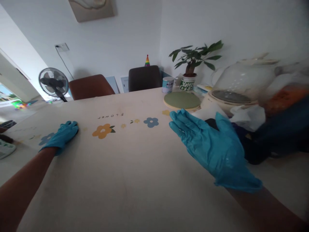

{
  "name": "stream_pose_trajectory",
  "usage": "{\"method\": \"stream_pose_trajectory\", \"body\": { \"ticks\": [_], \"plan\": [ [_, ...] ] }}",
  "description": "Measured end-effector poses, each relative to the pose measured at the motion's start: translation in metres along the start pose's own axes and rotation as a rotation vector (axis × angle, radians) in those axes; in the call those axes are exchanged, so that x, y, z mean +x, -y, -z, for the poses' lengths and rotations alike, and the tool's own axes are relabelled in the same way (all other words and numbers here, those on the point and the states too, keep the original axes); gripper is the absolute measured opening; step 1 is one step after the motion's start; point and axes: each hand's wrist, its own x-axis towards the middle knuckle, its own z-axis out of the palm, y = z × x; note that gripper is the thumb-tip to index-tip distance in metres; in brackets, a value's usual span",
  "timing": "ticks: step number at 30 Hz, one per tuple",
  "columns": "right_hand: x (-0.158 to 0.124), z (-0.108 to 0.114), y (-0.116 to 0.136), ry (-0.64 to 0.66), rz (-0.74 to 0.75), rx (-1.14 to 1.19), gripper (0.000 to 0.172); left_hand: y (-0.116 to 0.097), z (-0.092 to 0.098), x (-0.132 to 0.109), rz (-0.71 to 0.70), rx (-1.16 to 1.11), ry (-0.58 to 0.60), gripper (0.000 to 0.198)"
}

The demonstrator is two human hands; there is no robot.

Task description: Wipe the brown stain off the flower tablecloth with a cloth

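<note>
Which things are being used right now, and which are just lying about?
Seems in use:
left grip, gloved, down on the flowery tablecloth, its underside hidden
right grip, gloved, open, palm showing

Seems just lying about:
round green mat
blue-and-white tin
potted plant
clear lidded vessel
fan
rainbow cone

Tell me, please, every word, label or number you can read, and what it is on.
"Flower", upside down on the tablecloth.
Tablecloth's far left: faint writing, unreadable.
Blue-and-white can: lettering too blurred to read.
Plant pot: marks too small to tell.
White object, left edge: marks unclear.
</note>
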Motion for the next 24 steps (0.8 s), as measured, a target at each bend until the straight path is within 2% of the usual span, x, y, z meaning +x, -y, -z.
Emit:
{"method": "stream_pose_trajectory", "body": {
  "ticks": [4, 9, 12, 15, 19, 21, 24],
  "plan": [
    [-0.003, -0.002, -0.002, 0.075, -0.053, 0.044, 0.061, -0.011, -0.014, -0.033, -0.056, -0.143, 0.036, 0.092],
    [-0.003, -0.003, -0.009, 0.112, -0.157, 0.04, 0.058, -0.056, -0.031, -0.068, -0.218, -0.173, 0.084, 0.087],
    [0.001, -0.003, -0.015, 0.112, -0.156, 0.032, 0.059, -0.095, -0.031, -0.097, -0.36, -0.212, 0.069, 0.084],
    [0.005, 0.0, -0.019, 0.121, -0.161, 0.033, 0.059, -0.14, -0.023, -0.131, -0.526, -0.192, 0.154, 0.08],
    [0.009, 0.004, -0.019, 0.105, -0.188, 0.002, 0.057, -0.208, -0.012, -0.171, -0.826, -0.278, 0.154, 0.077],
    [0.009, 0.005, -0.018, 0.102, -0.185, -0.028, 0.055, -0.24, -0.006, -0.182, -0.962, -0.291, 0.168, 0.074],
    [0.007, 0.006, -0.017, 0.096, -0.163, -0.067, 0.057, -0.278, 0.001, -0.183, -1.114, -0.306, 0.162, 0.07]
  ]
}}
